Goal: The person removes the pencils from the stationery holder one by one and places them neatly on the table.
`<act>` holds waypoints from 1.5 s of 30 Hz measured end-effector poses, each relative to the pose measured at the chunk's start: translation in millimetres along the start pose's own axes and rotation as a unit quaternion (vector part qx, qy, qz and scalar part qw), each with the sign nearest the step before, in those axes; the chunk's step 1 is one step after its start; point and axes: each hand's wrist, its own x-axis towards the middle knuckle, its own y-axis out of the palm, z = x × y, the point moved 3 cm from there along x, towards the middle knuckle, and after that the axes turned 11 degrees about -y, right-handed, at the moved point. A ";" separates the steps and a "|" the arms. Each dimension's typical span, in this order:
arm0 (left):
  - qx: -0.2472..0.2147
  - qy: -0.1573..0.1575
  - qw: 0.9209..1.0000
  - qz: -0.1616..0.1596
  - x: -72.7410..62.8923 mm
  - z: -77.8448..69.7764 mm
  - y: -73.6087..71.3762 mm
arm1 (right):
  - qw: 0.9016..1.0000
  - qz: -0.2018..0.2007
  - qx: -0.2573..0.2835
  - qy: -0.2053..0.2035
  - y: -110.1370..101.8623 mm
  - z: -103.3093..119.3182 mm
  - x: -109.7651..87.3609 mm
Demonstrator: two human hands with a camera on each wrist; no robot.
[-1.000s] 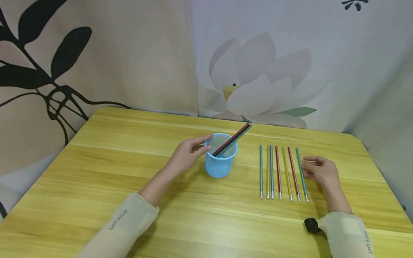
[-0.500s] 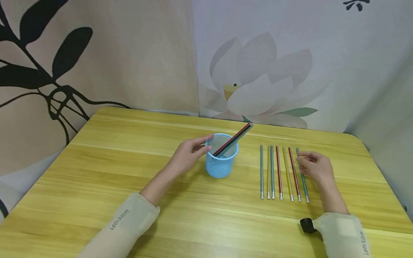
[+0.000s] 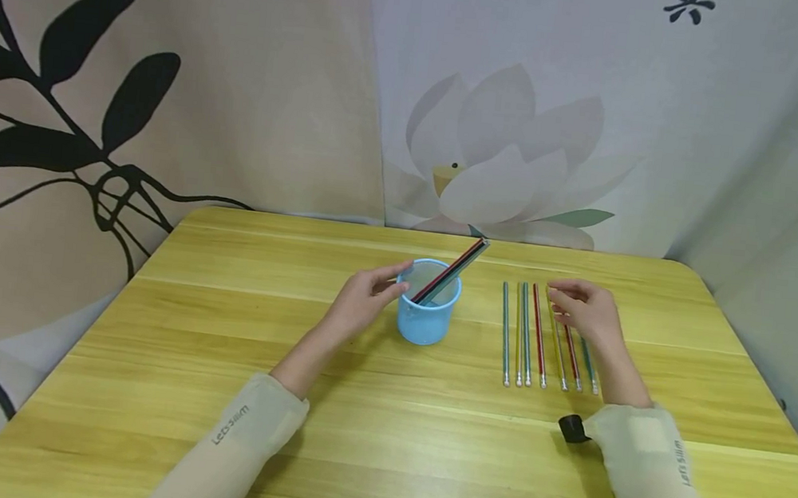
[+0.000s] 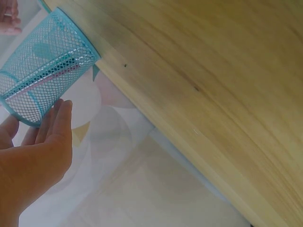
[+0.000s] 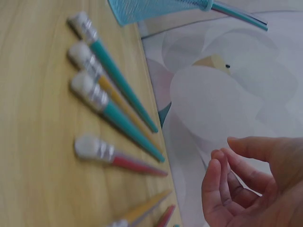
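Note:
A light blue mesh pencil cup [image 3: 423, 325] stands upright at mid-table, holding a few dark, red and teal pencils [image 3: 450, 272] that lean right. My left hand [image 3: 359, 301] holds the cup's left side near the rim, thumb in front and fingers along the mesh [image 4: 33, 90]. Right of the cup, several eraser-tipped pencils lie in a row: teal [image 3: 506, 335], yellow, red [image 3: 539, 339]. Over the right part of this row hovers my right hand [image 3: 589, 309], fingers loosely bent, nothing between thumb and fingers [image 5: 214, 182]. It hides the upper ends of the rightmost pencils.
The wooden table [image 3: 380, 448] reaches back to a curtain [image 3: 275, 109] printed with leaves and a flower. A small black object [image 3: 572, 428] sticks out at my right cuff. Another curtain [image 3: 775, 237] hangs along the right side.
My right hand has moved left and slightly away from me, from beside the rightmost teal pencil to above the red and yellow pencils. My left hand and the cup have stayed put.

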 end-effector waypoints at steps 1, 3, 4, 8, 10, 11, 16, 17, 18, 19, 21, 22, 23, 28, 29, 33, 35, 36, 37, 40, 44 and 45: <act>0.000 0.000 1.000 0.000 0.0 0.2 0.0 | 1.000 0.002 0.003 -0.003 1.9 2.6 0.1; 0.000 0.000 1.000 0.001 -0.2 0.3 0.0 | 1.000 0.006 0.005 -0.010 5.1 7.1 0.5; 0.000 0.001 1.000 0.001 -0.2 0.3 -0.1 | 1.000 0.008 0.006 -0.013 6.7 8.9 0.9; 0.000 0.002 1.000 0.001 -0.7 0.2 -0.2 | 1.000 0.007 0.015 -0.016 12.6 15.2 1.9; 0.001 0.001 1.000 0.001 -0.9 0.0 -0.3 | 1.000 0.006 0.017 -0.020 15.5 18.0 2.5; 0.001 0.002 1.000 0.000 -0.9 -0.2 -0.3 | 1.000 0.006 0.018 -0.022 16.8 19.6 2.6; 0.001 0.000 1.000 -0.001 -1.1 -0.5 -0.5 | 0.999 0.010 0.027 -0.034 24.2 28.0 3.2; 0.000 0.000 1.000 0.000 -1.1 -0.6 -0.4 | 0.999 0.011 0.028 -0.037 25.5 29.7 3.2; 0.000 0.000 1.000 0.000 -1.2 -0.5 -0.5 | 0.999 0.011 0.030 -0.038 26.8 31.0 3.3; 0.001 0.000 1.000 0.000 -1.0 -0.4 -0.5 | 0.999 0.012 0.030 -0.041 28.0 32.3 3.5; 0.002 0.000 1.000 -0.001 -0.4 0.0 -0.4 | 0.998 0.012 0.032 -0.046 31.0 34.5 4.2; 0.002 0.001 1.000 0.000 -0.1 0.2 -0.4 | 0.998 0.014 0.032 -0.048 32.7 35.9 4.5; 0.002 0.002 1.000 0.000 0.2 0.5 -0.4 | 0.998 0.014 0.031 -0.051 34.3 37.2 4.9; 0.004 0.004 1.000 -0.001 1.4 2.1 -0.4 | 0.998 0.018 0.033 -0.059 43.7 45.0 5.3; 0.004 0.004 1.000 -0.001 1.5 2.1 -0.4 | 0.997 0.018 0.036 -0.060 45.3 46.4 5.2; 0.005 0.004 1.000 0.000 1.3 2.5 -0.4 | 0.996 0.025 0.055 -0.066 52.1 51.1 5.3; 0.004 0.005 1.000 0.000 1.1 2.3 -0.4 | 0.996 0.029 0.059 -0.068 55.1 53.7 5.3; 0.004 0.005 1.000 0.000 1.0 2.2 -0.4 | 0.995 0.031 0.061 -0.068 56.7 55.3 5.3; 0.003 0.005 1.000 0.000 0.8 2.0 -0.5 | 0.995 0.032 0.061 -0.067 58.3 56.9 5.2; 0.001 0.005 1.000 0.000 0.5 1.4 -0.6 | 0.995 0.035 0.064 -0.071 63.4 62.0 5.1; 0.002 0.005 1.000 -0.002 0.4 1.2 -0.4 | 0.994 0.038 0.063 -0.080 68.8 67.1 5.0; 0.002 0.006 1.000 -0.002 0.4 1.3 -0.4 | 0.994 0.039 0.063 -0.081 69.9 68.1 4.9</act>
